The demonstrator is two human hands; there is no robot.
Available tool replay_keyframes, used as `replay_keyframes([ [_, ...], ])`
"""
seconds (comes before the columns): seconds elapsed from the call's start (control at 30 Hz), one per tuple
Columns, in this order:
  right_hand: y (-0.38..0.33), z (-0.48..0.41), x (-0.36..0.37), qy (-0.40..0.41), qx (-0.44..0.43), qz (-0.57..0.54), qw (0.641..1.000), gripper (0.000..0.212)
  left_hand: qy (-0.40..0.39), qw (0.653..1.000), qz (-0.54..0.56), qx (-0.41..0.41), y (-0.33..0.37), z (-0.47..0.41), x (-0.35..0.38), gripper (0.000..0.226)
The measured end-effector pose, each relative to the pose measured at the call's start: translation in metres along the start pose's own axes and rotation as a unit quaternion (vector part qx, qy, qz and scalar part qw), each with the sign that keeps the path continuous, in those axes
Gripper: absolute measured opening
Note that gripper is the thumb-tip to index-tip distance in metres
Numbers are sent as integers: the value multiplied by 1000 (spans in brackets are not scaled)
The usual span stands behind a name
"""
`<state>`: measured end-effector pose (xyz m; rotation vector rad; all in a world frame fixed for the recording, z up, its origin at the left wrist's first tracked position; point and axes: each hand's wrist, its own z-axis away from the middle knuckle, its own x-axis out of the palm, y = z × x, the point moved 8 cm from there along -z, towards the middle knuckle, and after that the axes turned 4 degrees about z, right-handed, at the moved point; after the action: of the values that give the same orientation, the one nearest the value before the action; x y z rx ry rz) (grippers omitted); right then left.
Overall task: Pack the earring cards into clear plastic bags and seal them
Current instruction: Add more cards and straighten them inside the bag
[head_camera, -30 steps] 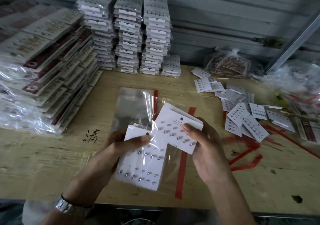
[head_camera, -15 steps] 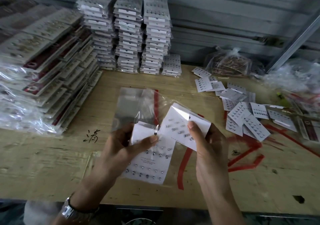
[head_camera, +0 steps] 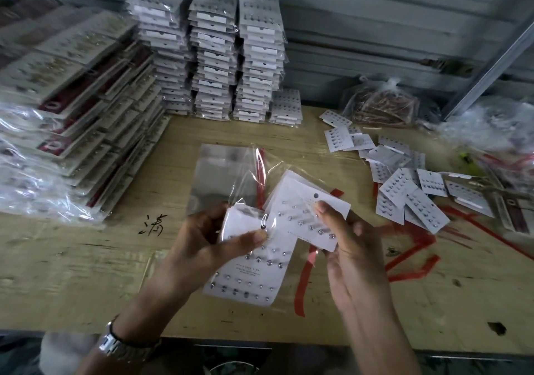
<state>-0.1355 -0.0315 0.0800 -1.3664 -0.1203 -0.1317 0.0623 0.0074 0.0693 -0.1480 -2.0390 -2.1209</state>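
My left hand (head_camera: 211, 241) pinches a stack of white earring cards (head_camera: 248, 279) that hangs down toward me, thumb on its top edge. My right hand (head_camera: 346, 247) holds a second bunch of earring cards (head_camera: 303, 215), tilted up and to the right, thumb pressed on its face. A clear plastic bag (head_camera: 228, 172) with a red seal strip stands up behind both bunches, its mouth over the cards; I cannot tell how far they sit inside it. Both hands are just above the wooden table (head_camera: 86, 273).
Loose earring cards (head_camera: 404, 189) lie scattered to the right. Tall stacks of bagged cards (head_camera: 213, 51) stand at the back, and wider bagged packs (head_camera: 66, 97) pile up on the left. A bag of reddish items (head_camera: 384, 103) and crumpled plastic (head_camera: 491, 126) sit far right.
Both hands and their cards have lifted slightly away from me. The right-hand bunch has slid closer against the left-hand stack, and the bag has shifted with them.
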Motion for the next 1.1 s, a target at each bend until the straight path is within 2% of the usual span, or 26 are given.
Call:
replay_keyframes([
  [0.17, -13, -2, 7, -68, -80, 25, 994, 11, 10, 999, 44, -19, -2, 0, -6, 29],
  [0.23, -11, -6, 10, -120, -69, 38, 990, 15, 11, 998, 55, -39, -7, 0, -10, 28],
  [0.3, -8, -8, 12, -173, -38, 29, 984, 29, 6, 996, 59, -64, -12, 1, -12, 26],
  [0.37, -7, -8, 13, -200, -30, 44, 978, 30, -10, 993, 75, -88, -17, 2, -13, 28],
  [0.5, -7, -9, 10, -129, -71, 88, 985, 9, -31, 990, 89, -101, -21, 4, -11, 32],
  [0.67, 0, -5, 7, -32, -80, 35, 996, 9, -67, 993, 78, -60, -13, 1, 1, 40],
  [0.73, -1, -1, 7, -14, -109, 38, 993, 10, -78, 993, 71, -51, -11, -1, 3, 40],
  [0.8, -6, 3, 13, -48, -145, 48, 987, 10, -70, 994, 68, -49, -9, -2, 0, 39],
  [0.93, -10, -1, 15, -126, -107, 52, 985, 19, -53, 996, 62, -43, -8, -3, -5, 36],
  [1.03, -14, -3, 14, -146, -100, 85, 981, 26, -84, 993, 65, -54, -11, 1, -2, 34],
  [1.1, -14, -4, 13, -136, -101, 63, 984, 24, -91, 991, 76, -67, -12, 3, -1, 37],
])
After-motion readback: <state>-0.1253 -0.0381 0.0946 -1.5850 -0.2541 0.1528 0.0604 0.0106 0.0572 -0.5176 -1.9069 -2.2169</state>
